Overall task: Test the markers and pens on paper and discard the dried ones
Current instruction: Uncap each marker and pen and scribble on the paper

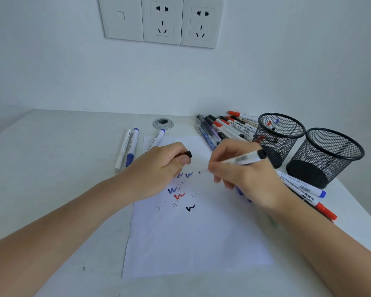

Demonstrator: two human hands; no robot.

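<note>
A white sheet of paper (197, 236) lies in front of me, marked with several blue, red, black and faint grey zigzags (180, 195). My right hand (244, 174) grips an uncapped white marker with a black end (247, 157); its tip touches the paper near a small dark dot. My left hand (159, 168) rests on the paper and holds the black cap (188, 154) between thumb and fingers. A pile of markers and pens (225, 129) lies at the back right. Two black mesh cups stand right: the near cup (328, 157) and the far cup (278, 138) holding several markers.
Three markers (129, 146) lie left of the paper's top edge. More whiteboard markers (304, 189) lie under and beside my right wrist. A round cable grommet (163, 123) sits by the wall. Wall sockets (162, 20) are above. The desk edge slopes away at the right.
</note>
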